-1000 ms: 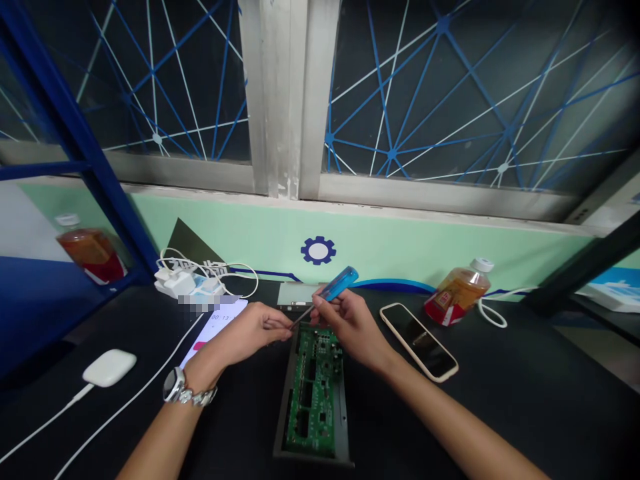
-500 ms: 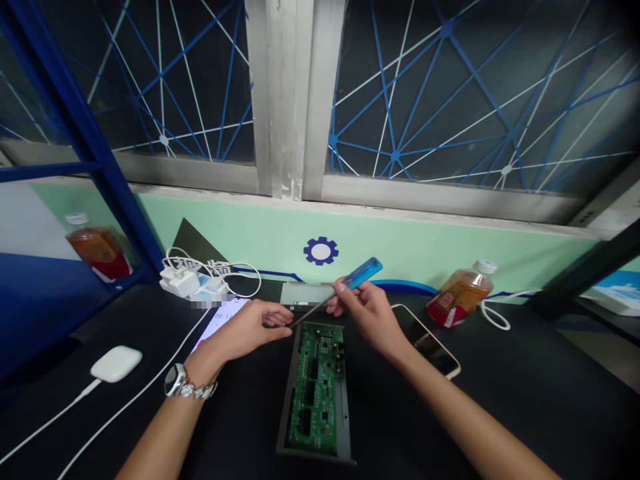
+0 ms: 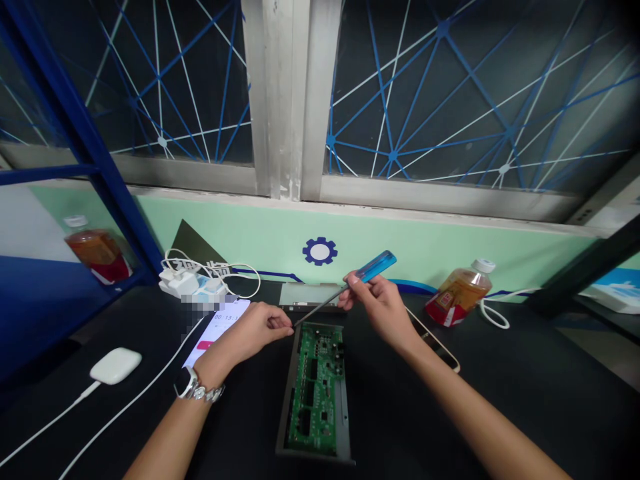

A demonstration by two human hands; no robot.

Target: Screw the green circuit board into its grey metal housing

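Note:
My right hand (image 3: 380,303) is closed round a screwdriver (image 3: 371,270) with a blue see-through handle; its metal shaft slants down to the left. The thumb and fingertips of my left hand (image 3: 267,323) are pinched together right at the screwdriver's tip. Whatever sits between them, if anything, is too small to make out. Just below the tip lies a green circuit board (image 3: 317,393) set in a long grey metal tray (image 3: 341,413). The tip is at the tray's far left corner.
A flat metal panel (image 3: 307,295) lies behind the tray. On the left are a lit phone (image 3: 225,320), a white power strip with cables (image 3: 193,283) and a white charging case (image 3: 116,366). To the right are another phone (image 3: 434,340) and a drink bottle (image 3: 459,293).
My right hand has moved right and slightly up, drawing the screwdriver back. My left fingers, earlier along the lower shaft, now pinch at its tip. The tray stays in place.

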